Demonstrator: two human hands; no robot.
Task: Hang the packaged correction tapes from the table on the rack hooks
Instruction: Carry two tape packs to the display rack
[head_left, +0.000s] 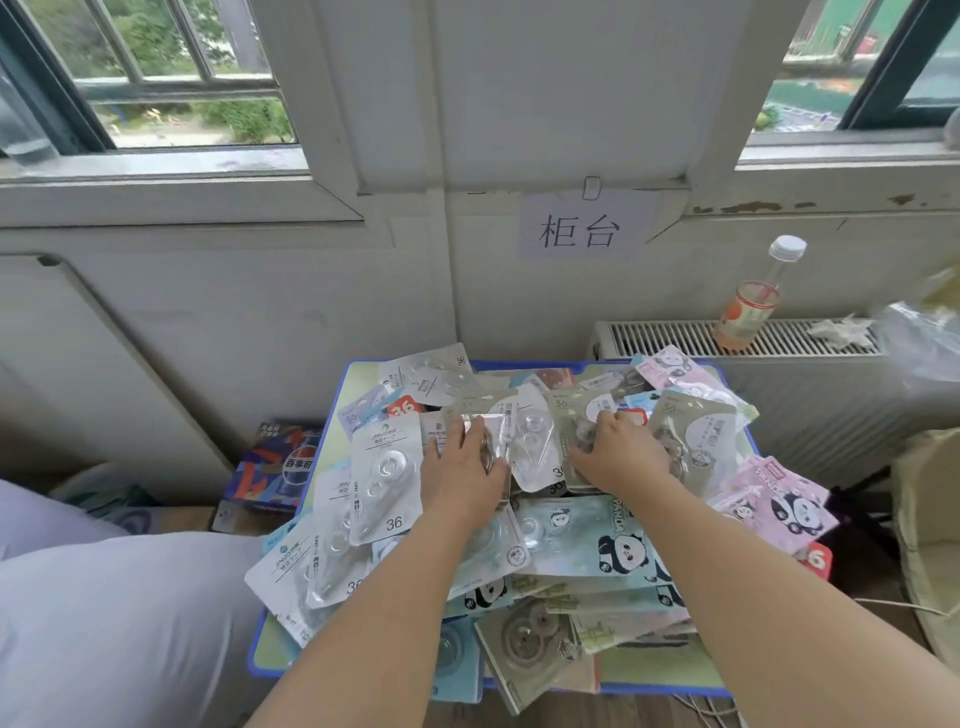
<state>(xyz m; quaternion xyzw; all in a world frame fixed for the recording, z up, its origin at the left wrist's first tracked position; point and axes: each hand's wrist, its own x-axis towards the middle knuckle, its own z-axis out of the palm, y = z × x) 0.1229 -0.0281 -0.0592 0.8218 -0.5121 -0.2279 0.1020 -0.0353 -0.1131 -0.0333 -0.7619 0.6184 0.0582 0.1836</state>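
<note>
A heap of packaged correction tapes (387, 483) in white, blue, pink and beige covers the small blue-edged table (265, 649). My left hand (460, 475) lies on the middle of the heap, its fingers around a clear-fronted grey pack (493, 431). My right hand (615, 454) is just to the right, fingers curled onto a beige pack (582, 431). Panda-printed blue packs (587, 535) lie under my forearms. No rack or hooks are in view.
A wall with a paper sign (579, 228) stands behind the table. A radiator (748, 338) at the right carries a drink bottle (753, 296). A Pepsi box (275, 467) sits on the floor at the left, and bags (930, 519) lie at the right.
</note>
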